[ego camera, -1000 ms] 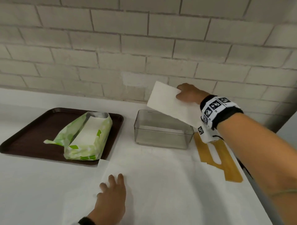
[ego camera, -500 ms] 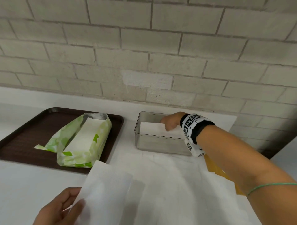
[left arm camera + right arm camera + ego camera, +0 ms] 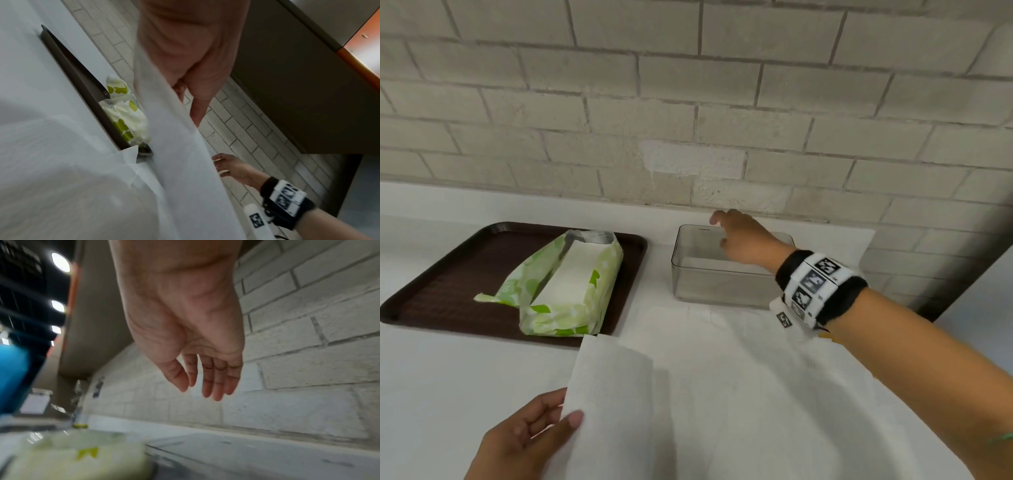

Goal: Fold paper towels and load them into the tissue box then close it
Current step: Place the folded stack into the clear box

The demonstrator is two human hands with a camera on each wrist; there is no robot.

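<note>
A clear plastic tissue box (image 3: pixel 709 284) stands lidless near the brick wall, with a folded white towel (image 3: pixel 702 263) lying flat inside. Above the box hovers my right hand (image 3: pixel 726 228), fingers straight and holding nothing (image 3: pixel 205 386). At the near edge my left hand (image 3: pixel 541 431) pinches the corner of a white paper towel (image 3: pixel 613 390) between thumb and fingers and lifts it off the counter (image 3: pixel 180 162). More unfolded paper towel (image 3: pixel 774 383) lies spread on the counter before the box.
A dark brown tray (image 3: pixel 438 291) at the left carries an opened green-and-white towel pack (image 3: pixel 571 284). A sliver of yellow wooden lid (image 3: pixel 828 337) shows under my right wrist. The brick wall (image 3: pixel 688 120) runs close behind the box.
My right hand set the folded towel into the box, let go and rose above it. My left hand picked up a towel corner from the counter.
</note>
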